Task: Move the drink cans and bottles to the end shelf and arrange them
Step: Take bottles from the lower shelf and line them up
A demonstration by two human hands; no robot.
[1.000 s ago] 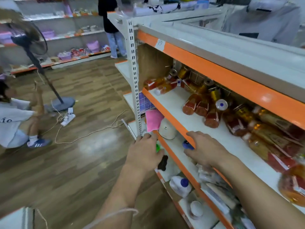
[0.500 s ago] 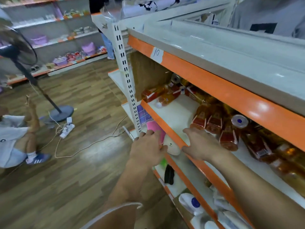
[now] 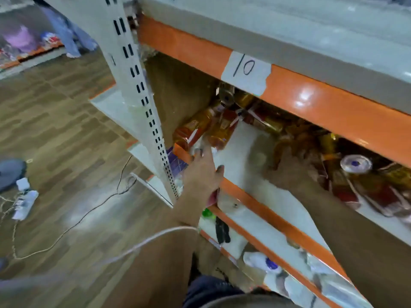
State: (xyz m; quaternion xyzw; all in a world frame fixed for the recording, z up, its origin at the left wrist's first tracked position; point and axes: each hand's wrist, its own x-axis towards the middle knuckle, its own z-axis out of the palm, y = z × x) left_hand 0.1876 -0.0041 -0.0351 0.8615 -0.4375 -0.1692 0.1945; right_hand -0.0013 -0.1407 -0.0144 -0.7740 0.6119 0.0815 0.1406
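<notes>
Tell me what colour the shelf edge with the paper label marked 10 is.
Orange. The shelf edge shows best in the head view, the only one here.

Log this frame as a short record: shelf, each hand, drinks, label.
shelf: white board, orange front edge
left hand: fingers straight, reaching to the bottles lying at the shelf's end; contact unclear
right hand: blurred, among bottles further along; grip not readable
drinks: amber bottles lying in disorder, one silver-topped can
label: paper tag reading 10, on the edge above

Bottles (image 3: 201, 127) on shelf (image 3: 241, 150); can (image 3: 355, 163), seemingly, rightward
</notes>
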